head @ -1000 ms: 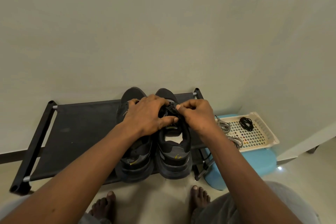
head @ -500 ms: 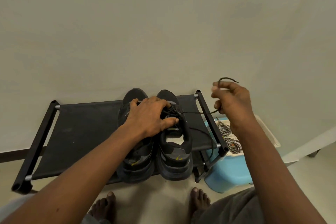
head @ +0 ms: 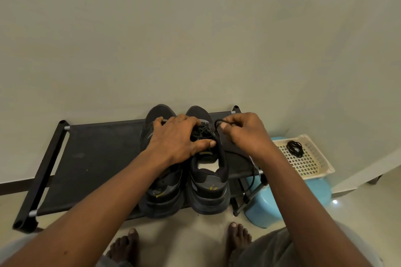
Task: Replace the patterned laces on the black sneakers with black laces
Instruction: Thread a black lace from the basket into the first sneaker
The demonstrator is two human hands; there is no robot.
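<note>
Two black sneakers stand side by side on a black fabric shoe rack (head: 97,154), heels toward me. My left hand (head: 175,136) lies across both, fingers over the left sneaker (head: 162,197) and thumb pressing on the laced throat of the right sneaker (head: 208,186). My right hand (head: 245,134) pinches a black lace (head: 218,123) in a small loop just right of that shoe's eyelets. A slack strand of the lace trails down over the rack's right end. The patterned laces are out of sight.
A cream plastic basket (head: 312,165) sits on a blue stool (head: 267,208) to the right of the rack, with a coiled black lace (head: 294,147) in it. A plain wall rises right behind the rack. My bare feet (head: 125,245) rest on the floor in front.
My right hand pulled the black lace up and out to the right, then came back down to the right sneaker's eyelets. My left hand stayed on the shoes.
</note>
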